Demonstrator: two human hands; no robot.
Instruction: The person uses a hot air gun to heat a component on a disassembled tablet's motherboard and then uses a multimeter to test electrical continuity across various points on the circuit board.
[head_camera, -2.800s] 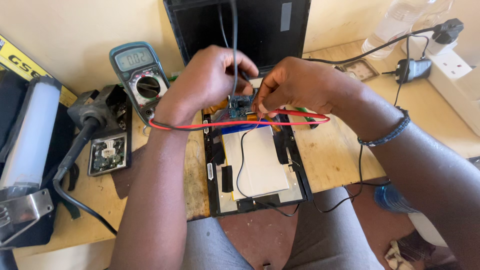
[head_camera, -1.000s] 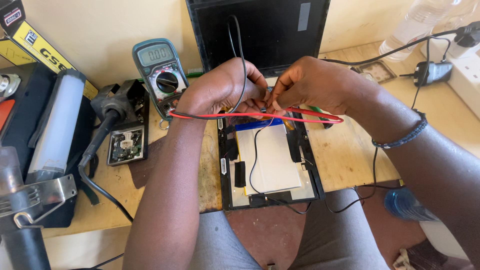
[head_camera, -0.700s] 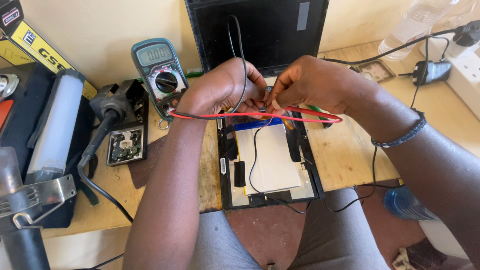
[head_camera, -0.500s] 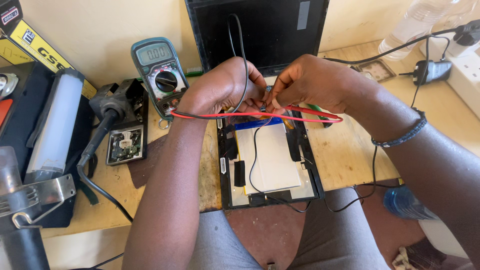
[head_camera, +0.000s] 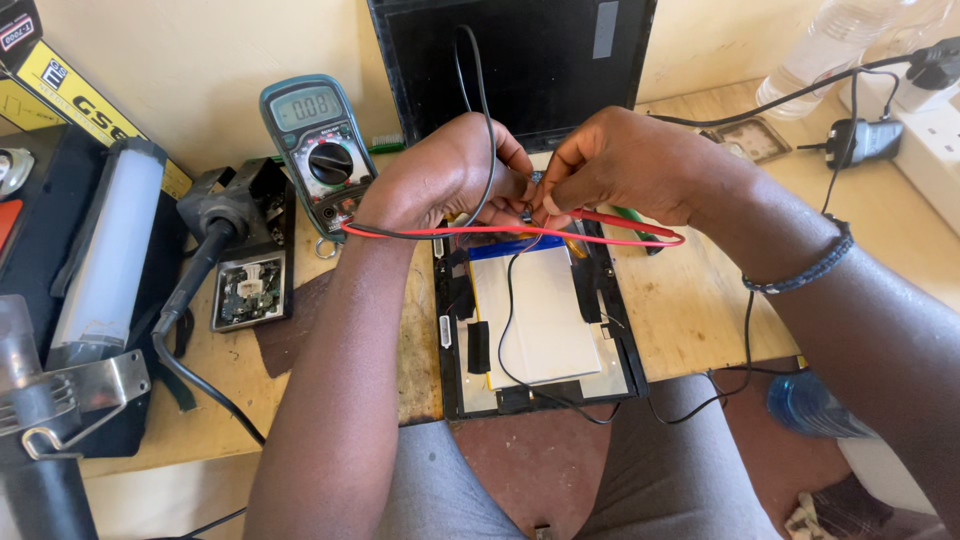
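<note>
1. Black opened tablet (head_camera: 540, 330), back cover off, white rectangular battery showing, lying flat at the near edge of the wooden bench (head_camera: 690, 310), partly overhanging the lap
2. Left hand (head_camera: 445, 175), fingers closed round a thin black test lead (head_camera: 478, 110), at the tablet's far end
3. Right hand (head_camera: 625, 160), fingertips pinched on a red probe (head_camera: 625, 222), just beside the left hand; red lead (head_camera: 480, 232) loops across the tablet
4. Teal digital multimeter (head_camera: 318, 150), left of the hands, propped against the wall
5. Dark soldering iron stand (head_camera: 240, 215), further left, small circuit board beside it
6. White socket strip (head_camera: 935, 150), far right, black adapter near it
</note>
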